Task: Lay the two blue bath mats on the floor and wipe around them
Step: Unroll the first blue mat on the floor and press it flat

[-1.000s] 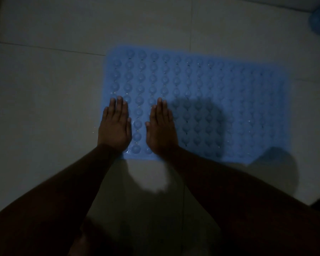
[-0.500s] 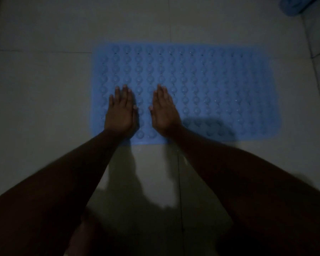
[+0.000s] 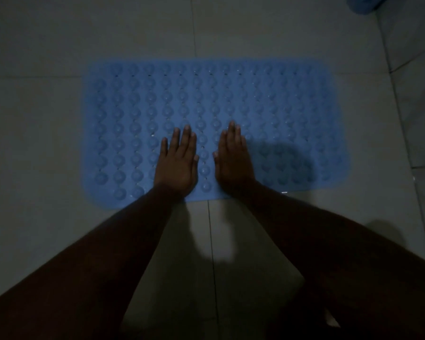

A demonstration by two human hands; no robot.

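A blue bath mat (image 3: 268, 101) covered in rows of round bumps lies flat on the pale tiled floor (image 3: 35, 143) in dim light. My left hand (image 3: 178, 160) rests palm down on the mat near its front edge, fingers extended and close together. My right hand (image 3: 232, 159) lies flat beside it, a small gap between the two. Neither hand holds anything. A second blue object (image 3: 364, 3), cut off by the frame's top right corner, may be the other mat; I cannot tell.
Grout lines cross the floor, one running toward me between my forearms. At the right a tiled surface (image 3: 415, 82) meets the floor along a slanted line. Shadows of my arms and head fall on the mat and the floor.
Both hands have slid to the right along the mat's front part, from near its left end toward its middle. They stay flat, side by side.
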